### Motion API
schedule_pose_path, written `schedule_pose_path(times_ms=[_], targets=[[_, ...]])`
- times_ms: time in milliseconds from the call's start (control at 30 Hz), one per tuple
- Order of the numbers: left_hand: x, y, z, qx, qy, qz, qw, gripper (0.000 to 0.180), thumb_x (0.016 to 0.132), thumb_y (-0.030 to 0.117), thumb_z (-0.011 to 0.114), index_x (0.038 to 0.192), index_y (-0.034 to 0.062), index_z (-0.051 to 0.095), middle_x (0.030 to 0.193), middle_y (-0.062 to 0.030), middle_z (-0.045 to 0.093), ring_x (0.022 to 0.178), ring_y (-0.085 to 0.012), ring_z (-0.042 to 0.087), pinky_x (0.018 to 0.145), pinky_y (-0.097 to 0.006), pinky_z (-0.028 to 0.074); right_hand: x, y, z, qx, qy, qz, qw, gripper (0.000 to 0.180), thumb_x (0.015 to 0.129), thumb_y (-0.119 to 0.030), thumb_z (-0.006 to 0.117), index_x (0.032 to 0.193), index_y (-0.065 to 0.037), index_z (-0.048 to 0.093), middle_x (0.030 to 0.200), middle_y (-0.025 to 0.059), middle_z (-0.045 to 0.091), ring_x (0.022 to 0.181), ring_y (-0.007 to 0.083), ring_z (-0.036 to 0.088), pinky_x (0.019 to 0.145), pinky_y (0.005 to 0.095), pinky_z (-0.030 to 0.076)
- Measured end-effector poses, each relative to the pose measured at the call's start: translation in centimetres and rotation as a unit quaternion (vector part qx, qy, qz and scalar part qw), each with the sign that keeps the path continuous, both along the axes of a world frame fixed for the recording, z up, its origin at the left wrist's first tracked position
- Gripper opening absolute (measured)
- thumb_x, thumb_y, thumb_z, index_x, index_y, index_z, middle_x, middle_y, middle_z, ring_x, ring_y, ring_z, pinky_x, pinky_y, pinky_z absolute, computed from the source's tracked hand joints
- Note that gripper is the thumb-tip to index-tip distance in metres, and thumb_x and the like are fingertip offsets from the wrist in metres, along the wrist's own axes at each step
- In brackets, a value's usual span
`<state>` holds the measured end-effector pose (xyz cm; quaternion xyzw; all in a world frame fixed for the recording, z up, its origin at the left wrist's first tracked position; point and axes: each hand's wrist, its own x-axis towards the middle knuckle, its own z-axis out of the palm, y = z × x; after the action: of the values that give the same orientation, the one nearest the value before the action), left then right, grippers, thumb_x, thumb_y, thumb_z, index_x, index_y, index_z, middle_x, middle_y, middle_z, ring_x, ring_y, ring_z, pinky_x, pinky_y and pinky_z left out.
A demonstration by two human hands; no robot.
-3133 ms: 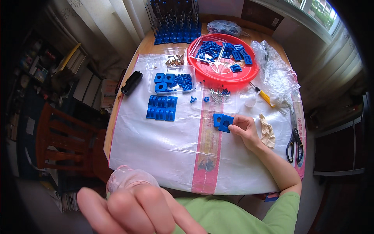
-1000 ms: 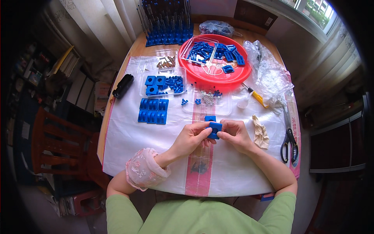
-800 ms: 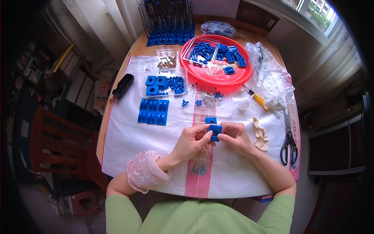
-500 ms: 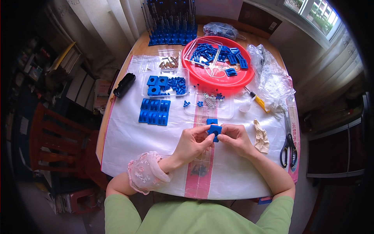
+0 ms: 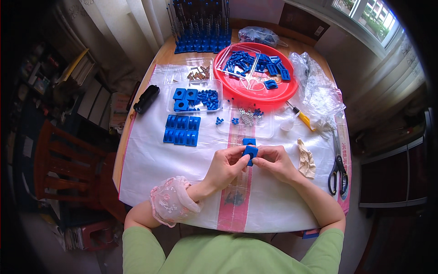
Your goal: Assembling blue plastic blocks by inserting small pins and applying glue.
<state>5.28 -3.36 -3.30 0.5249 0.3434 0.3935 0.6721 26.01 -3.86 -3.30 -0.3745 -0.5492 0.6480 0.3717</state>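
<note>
Between my hands, above the table's middle, is a small square blue plastic block [image 5: 250,151] with a dark round hollow in its face. My left hand [image 5: 224,169] pinches it from the left, thumb on the front. At its right edge, my right hand [image 5: 278,165] has thumb and fingertips closed on it. Just beyond lies a second blue plastic piece [image 5: 249,141], partly hidden by the held one. Left of my hands, several blue blocks with curved slots [image 5: 181,130] stand in two rows. Whether a smaller part sits between my fingertips is hidden.
A clear tray [image 5: 220,98] holds blue blocks and small blue parts; a clear lid [image 5: 269,132] carries metal nuts. Behind stands a red basin [image 5: 287,98] of blue parts. Scissors [image 5: 338,176], a crumpled beige glove-like piece [image 5: 306,160] and a yellow-handled screwdriver [image 5: 305,121] lie right.
The blue block in my hands has tilted slightly and shifted a little to the left and up. Both hands keep their grip on it.
</note>
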Motion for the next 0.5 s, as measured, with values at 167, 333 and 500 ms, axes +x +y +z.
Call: schedule_pose_path(times_ms=[167, 333, 500], targets=[[-0.1, 0.3, -0.5, 0.05, 0.038, 0.0, 0.998, 0.033, 0.095, 0.008, 0.058, 0.126, -0.0039, 0.06, 0.098, -0.0025, 0.068, 0.078, -0.0022, 0.058, 0.066, -0.018, 0.047, -0.1, 0.0, 0.0, 0.015, -0.018, 0.003, 1.0, 0.014, 0.092, -0.01, 0.067, 0.098, 0.002, 0.067, 0.09, -0.0025, 0.061, 0.084, 0.0042, 0.051, 0.075, 0.0237, 0.043], [-0.6, 0.5, 0.1, 0.069, 0.093, -0.036, 0.993, 0.034, 0.095, 0.008, 0.058, 0.127, -0.0035, 0.059, 0.097, -0.0005, 0.066, 0.075, -0.0009, 0.054, 0.064, -0.017, 0.044, -0.2, 0.1, 0.0, 0.031, -0.017, -0.021, 0.999, 0.013, 0.091, -0.012, 0.068, 0.095, 0.001, 0.065, 0.088, -0.0033, 0.06, 0.083, 0.0031, 0.05, 0.072, 0.0228, 0.042], [-1.1, 0.6, 1.4, 0.07, 0.145, -0.058, 0.985, 0.031, 0.092, 0.005, 0.06, 0.122, -0.0021, 0.061, 0.089, 0.0035, 0.062, 0.069, 0.002, 0.047, 0.058, -0.016, 0.038, 0.5, 0.4, -0.5, 0.045, -0.031, -0.007, 0.998, 0.013, 0.09, -0.011, 0.07, 0.093, 0.0, 0.065, 0.083, -0.0045, 0.059, 0.078, 0.0031, 0.05, 0.069, 0.0225, 0.042]])
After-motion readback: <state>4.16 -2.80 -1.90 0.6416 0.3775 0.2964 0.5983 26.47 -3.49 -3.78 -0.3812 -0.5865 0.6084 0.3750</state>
